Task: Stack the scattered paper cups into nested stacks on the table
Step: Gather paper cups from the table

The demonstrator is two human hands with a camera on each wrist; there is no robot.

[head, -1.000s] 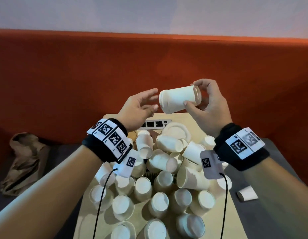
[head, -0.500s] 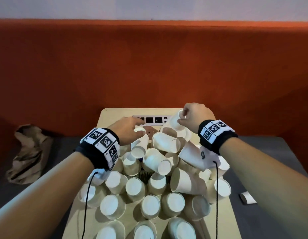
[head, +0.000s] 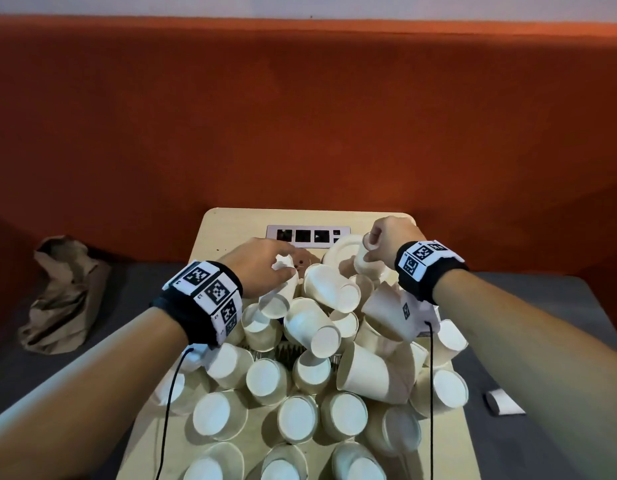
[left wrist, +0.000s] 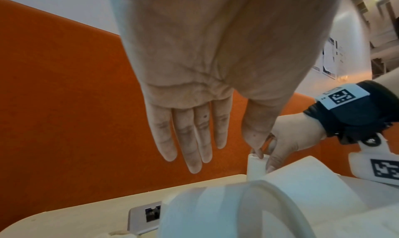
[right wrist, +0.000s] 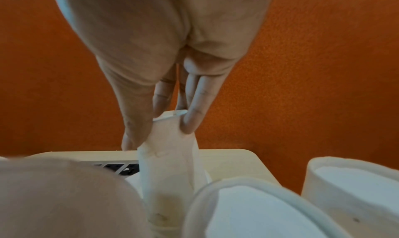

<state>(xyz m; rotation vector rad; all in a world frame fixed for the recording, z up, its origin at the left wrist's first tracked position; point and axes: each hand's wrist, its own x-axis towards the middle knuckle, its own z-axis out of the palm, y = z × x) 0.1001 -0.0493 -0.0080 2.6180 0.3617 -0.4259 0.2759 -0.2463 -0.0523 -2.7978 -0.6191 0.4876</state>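
Several white paper cups (head: 310,327) crowd the small wooden table (head: 231,223), some bottom-up, some on their sides. At the far right my right hand (head: 369,249) pinches the top of a bottom-up cup (head: 360,263) that stands on a paper plate (head: 338,252). In the right wrist view the thumb and fingers of this hand (right wrist: 157,135) clasp the cup (right wrist: 170,164) near its base rim. My left hand (head: 277,268) hovers with straight fingers over a lying cup (head: 283,289); the left hand (left wrist: 224,159) holds nothing.
A socket panel (head: 307,235) is set into the table's far end. An orange padded wall rises behind. A crumpled brown paper bag (head: 64,296) lies on the grey seat at left, and one loose cup (head: 504,403) lies on the seat at right.
A second ago both hands were up in the air at a cup. They have come down to the table's far end; the right still holds it, the left has let go.
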